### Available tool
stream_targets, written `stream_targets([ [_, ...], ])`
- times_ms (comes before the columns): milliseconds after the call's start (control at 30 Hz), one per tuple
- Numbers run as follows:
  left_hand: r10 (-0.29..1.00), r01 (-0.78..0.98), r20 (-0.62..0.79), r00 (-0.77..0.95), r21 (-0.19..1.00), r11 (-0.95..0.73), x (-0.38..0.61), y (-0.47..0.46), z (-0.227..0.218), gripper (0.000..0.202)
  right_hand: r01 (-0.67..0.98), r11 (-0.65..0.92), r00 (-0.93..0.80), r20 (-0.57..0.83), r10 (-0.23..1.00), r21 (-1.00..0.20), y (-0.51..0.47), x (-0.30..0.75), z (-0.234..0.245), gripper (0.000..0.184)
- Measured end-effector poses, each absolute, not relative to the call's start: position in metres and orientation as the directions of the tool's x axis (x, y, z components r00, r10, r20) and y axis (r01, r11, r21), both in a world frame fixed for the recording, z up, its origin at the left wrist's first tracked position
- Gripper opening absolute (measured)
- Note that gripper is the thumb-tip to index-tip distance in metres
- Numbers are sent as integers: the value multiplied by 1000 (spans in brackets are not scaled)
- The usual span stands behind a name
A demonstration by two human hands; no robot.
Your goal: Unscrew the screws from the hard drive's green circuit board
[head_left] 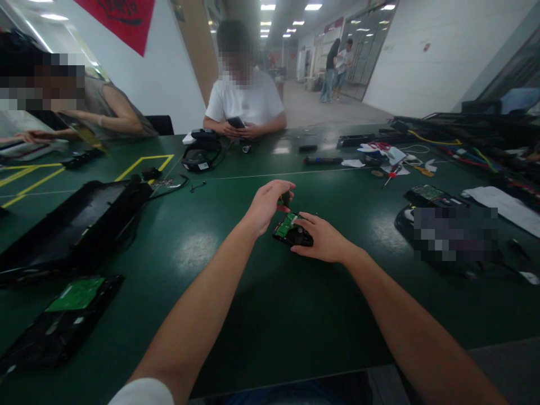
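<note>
My right hand [323, 239] clamps the black casing [296, 236]; left hand [268, 203], closed on a dark piece [286, 198], sits just beyond its green board [287, 224].

On the desk [253, 337], a circuit-board unit [287, 226] lies centrally, partly under the right grip [324, 239]. To its left sits a long casing [80, 225], a board panel [63, 319] before that; behind and leftward, probably a headset [201, 155]. Far right lies a cable heap [476, 152].

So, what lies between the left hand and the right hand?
A black plastic casing with a green circuit board; the right hand grips it, as the head view shows.
</note>
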State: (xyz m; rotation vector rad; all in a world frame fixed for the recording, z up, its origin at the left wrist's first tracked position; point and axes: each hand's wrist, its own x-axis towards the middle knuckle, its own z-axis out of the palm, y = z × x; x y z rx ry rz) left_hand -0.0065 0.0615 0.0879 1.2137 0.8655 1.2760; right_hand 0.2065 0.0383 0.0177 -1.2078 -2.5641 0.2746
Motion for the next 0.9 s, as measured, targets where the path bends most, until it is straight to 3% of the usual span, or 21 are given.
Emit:
stream_targets([
  [233, 988, -392, 50, 148, 920, 12, -6, 67, 82, 24, 705, 642, -613, 195, 765, -303, 39, 208, 17, 84],
  [567, 980, -176, 163, 109, 974, -143, -10, 65, 87, 27, 705, 642, -609, 207, 766, -302, 40, 207, 14, 83],
  [900, 982, -298, 136, 132, 950, -92, -6, 60, 88, 19, 712, 635, -606, 193, 772, -301, 39, 206, 17, 82],
])
